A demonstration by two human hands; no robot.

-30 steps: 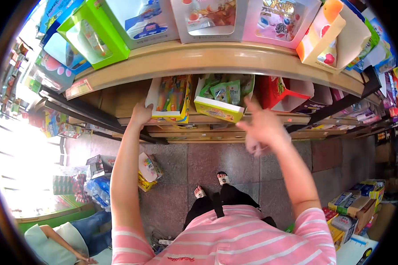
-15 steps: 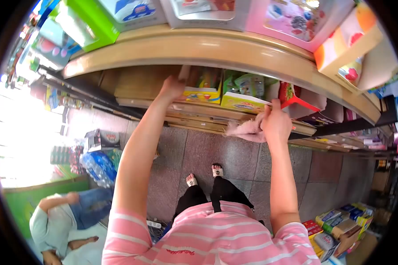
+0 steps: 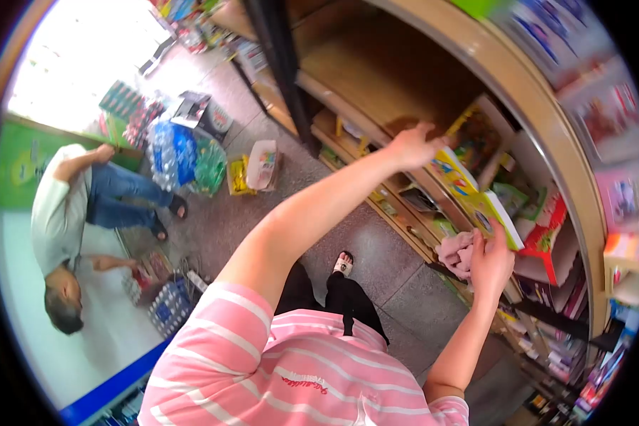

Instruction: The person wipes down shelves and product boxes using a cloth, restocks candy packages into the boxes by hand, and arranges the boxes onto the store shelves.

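Observation:
My left hand [image 3: 415, 145] has its fingers apart at the left side of a yellow candy box [image 3: 453, 172] on the shelf [image 3: 376, 78]. Beside that box stands a yellow-green box [image 3: 491, 213] with green packets in it. My right hand [image 3: 491, 264] is closed, its fingers at the front of the yellow-green box, and it holds a pink cloth [image 3: 456, 253] that hangs by the shelf edge. A red box [image 3: 547, 245] stands to the right of the yellow-green one.
Another person [image 3: 71, 213] is at the left by a white counter [image 3: 113, 319]. On the floor are wrapped bottles [image 3: 174, 153], a small carton [image 3: 263, 165] and a black-and-white box [image 3: 202, 113]. Packages line the upper shelf [image 3: 518, 78].
The view has turned toward the left. The candy boxes have shifted rightward along the shelf, and my left hand has opened. My right hand has moved from pointing to the yellow-green box's front.

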